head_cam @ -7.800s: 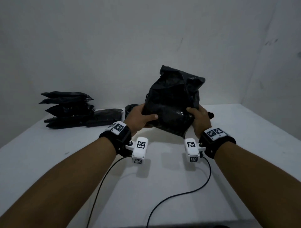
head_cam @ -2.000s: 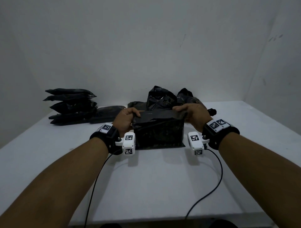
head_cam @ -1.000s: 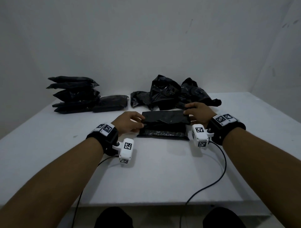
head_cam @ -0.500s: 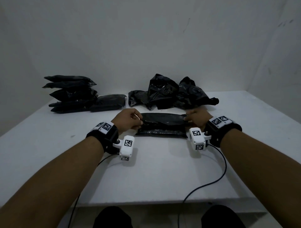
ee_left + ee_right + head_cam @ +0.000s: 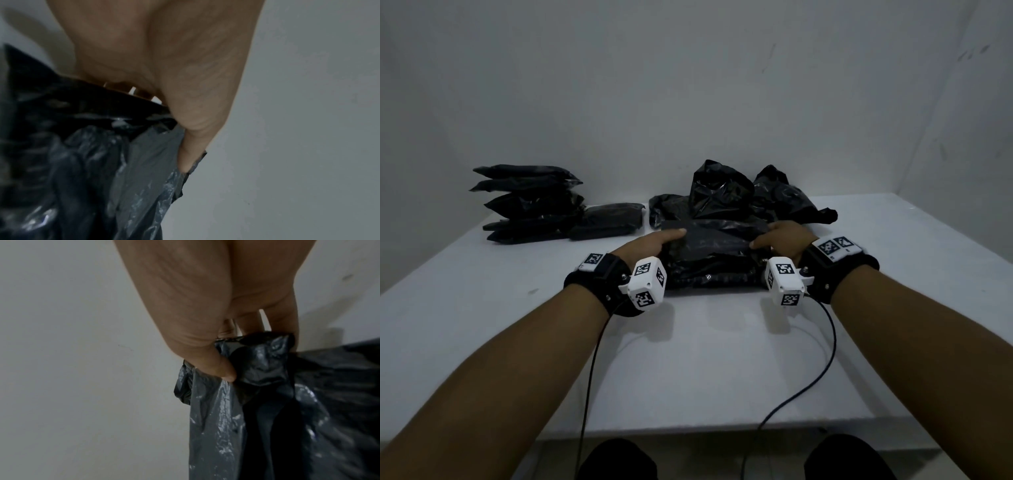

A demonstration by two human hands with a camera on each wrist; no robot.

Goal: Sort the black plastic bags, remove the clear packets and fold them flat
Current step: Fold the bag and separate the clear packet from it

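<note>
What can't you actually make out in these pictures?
- Clear packets: none can be made out; the folded bag and the crumpled bags behind it are opaque.
- Left hand: its fingers, head view, are under the bag; the left wrist view is blurred.
- Right hand: its fingertips, right wrist view, are behind the bag's edge.
- Stack at far left: too dark to count.
</note>
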